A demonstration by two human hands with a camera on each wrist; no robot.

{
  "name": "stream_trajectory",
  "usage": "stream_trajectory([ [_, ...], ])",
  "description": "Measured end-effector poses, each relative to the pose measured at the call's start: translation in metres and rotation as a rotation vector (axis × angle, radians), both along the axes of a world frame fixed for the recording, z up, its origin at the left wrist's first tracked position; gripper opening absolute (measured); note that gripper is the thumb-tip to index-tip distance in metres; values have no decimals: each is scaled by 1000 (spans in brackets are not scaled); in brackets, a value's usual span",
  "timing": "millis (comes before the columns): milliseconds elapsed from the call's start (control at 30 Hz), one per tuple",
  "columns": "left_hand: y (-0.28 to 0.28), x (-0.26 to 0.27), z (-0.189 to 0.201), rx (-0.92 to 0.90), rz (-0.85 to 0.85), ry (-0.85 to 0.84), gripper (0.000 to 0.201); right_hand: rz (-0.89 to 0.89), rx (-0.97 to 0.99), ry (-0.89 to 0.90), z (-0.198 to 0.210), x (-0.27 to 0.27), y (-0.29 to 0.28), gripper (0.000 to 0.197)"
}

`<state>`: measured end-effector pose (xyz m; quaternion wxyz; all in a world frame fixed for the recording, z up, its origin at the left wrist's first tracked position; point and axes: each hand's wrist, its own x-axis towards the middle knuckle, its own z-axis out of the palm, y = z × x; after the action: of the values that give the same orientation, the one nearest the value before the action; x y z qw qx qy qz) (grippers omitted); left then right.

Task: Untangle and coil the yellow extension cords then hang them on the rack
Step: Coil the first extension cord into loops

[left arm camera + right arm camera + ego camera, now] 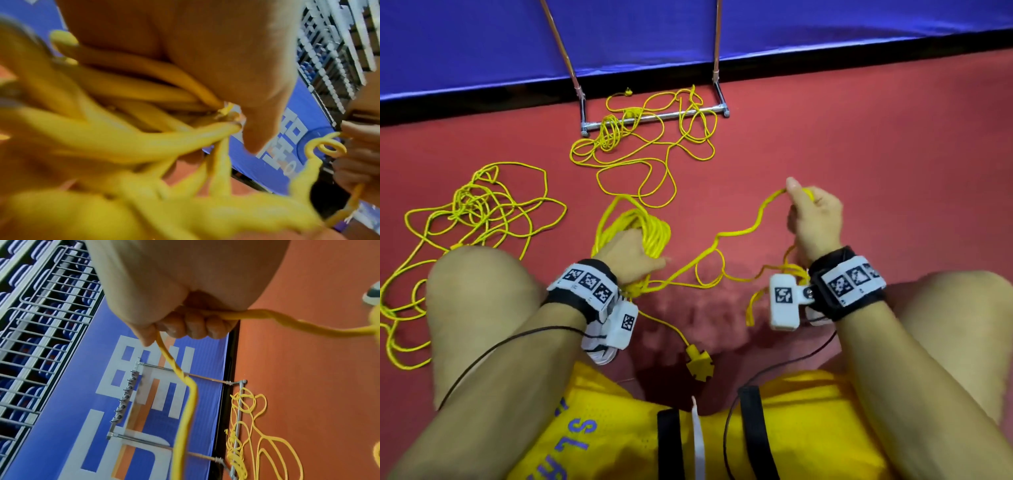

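Note:
My left hand [635, 255] grips a coiled bundle of yellow cord [643, 228], seen close up as a bunch of loops [127, 100] in the left wrist view. My right hand [813, 214] is raised to the right, fingers curled round a free stretch of the same cord [236, 316]. That stretch [739, 233] sags between the hands. The cord's yellow plug [700, 365] lies on the floor between my knees. Two more tangled yellow cords lie on the red floor, one at the left [476, 205] and one draped over the rack's base bar [640, 137].
The metal rack [654, 118] stands at the blue banner wall [482, 44], its hook bar [125, 395] shown in the right wrist view. My bare knees [479, 284] flank the hands. A shoe [372, 295] sits far off on the red floor [859, 137].

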<state>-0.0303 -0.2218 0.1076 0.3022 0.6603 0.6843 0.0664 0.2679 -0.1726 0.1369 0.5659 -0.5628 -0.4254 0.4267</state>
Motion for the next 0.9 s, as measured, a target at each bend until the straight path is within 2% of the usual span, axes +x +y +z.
stream_trajectory([
  [67, -4, 7, -13, -124, -21, -140, 73, -68, 43, -57, 2, 12, 9, 52],
  [133, -10, 22, -11, -240, -103, -243, 75, -107, 83, -140, -1, 16, 13, 52],
  [200, -19, 38, -8, -326, -193, -206, 73, -152, 74, -201, -9, 14, 17, 51],
  [233, -24, 43, -8, -375, -207, -135, 70, -165, 58, -213, -14, 13, 19, 51],
  [300, -33, 49, -14, -426, -273, -101, 57, -188, -9, -233, -26, 12, 22, 53],
  [367, -36, 50, -13, -433, -303, -204, 38, -196, -88, -306, -39, 13, 25, 50],
  [433, -33, 47, -5, -396, -251, -344, 26, -98, -195, -463, -48, 11, 23, 41],
  [467, -30, 44, -5, -369, -186, -418, 26, 10, -246, -558, -50, 6, 19, 46],
  [533, -25, 43, 0, -372, -70, -598, 32, 297, -185, -649, -52, -7, 9, 66],
  [600, -28, 46, 3, -436, 21, -792, 37, 614, -116, -528, -46, -28, -4, 65],
  [667, -32, 52, 8, -501, 99, -970, 41, 837, -177, -370, -48, -44, -14, 56],
  [733, -36, 53, 14, -544, 159, -1141, 38, 895, -194, -288, -55, -49, -19, 47],
  [833, -33, 52, 24, -527, 277, -1309, 40, 868, -233, -149, -61, -45, -19, 42],
  [900, -31, 53, 30, -476, 360, -1375, 34, 820, -258, -149, -61, -42, -16, 19],
])
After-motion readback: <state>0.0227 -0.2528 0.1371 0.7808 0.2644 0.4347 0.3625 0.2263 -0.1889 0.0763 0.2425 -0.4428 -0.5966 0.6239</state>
